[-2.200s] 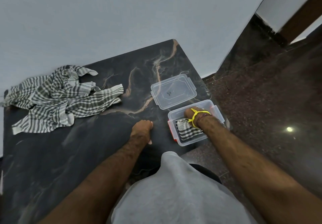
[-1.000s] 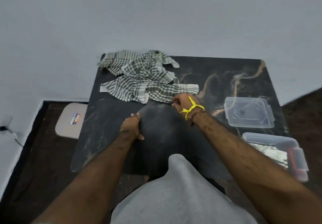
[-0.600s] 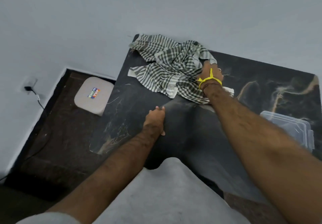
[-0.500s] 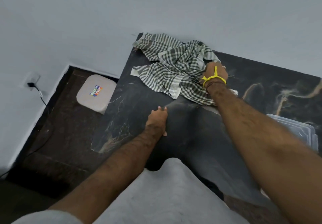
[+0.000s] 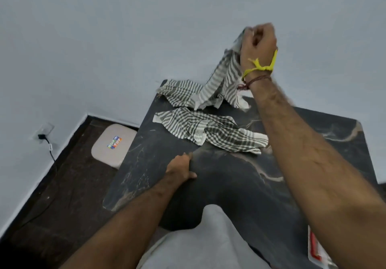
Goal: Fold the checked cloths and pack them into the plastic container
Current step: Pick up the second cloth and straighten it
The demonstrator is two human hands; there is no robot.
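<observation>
My right hand, with a yellow band at the wrist, is raised above the far end of the dark marble table and is shut on a green-and-white checked cloth that hangs down from it, its lower end still on the table. A second checked cloth lies crumpled flat on the table nearer to me. My left hand rests on the tabletop, fingers loosely curled, holding nothing. Only a corner of the plastic container with its red clip shows at the bottom right, under my right forearm.
The table's far edge meets a pale wall. On the dark floor to the left stands a beige stool with a coloured sticker. A wall socket with a plugged-in black cable sits low on the left wall.
My right hand left the container, reached to the cloth pile, gripped one checked cloth and lifted it up off the table. My left hand stayed on the tabletop. The view swung left.
</observation>
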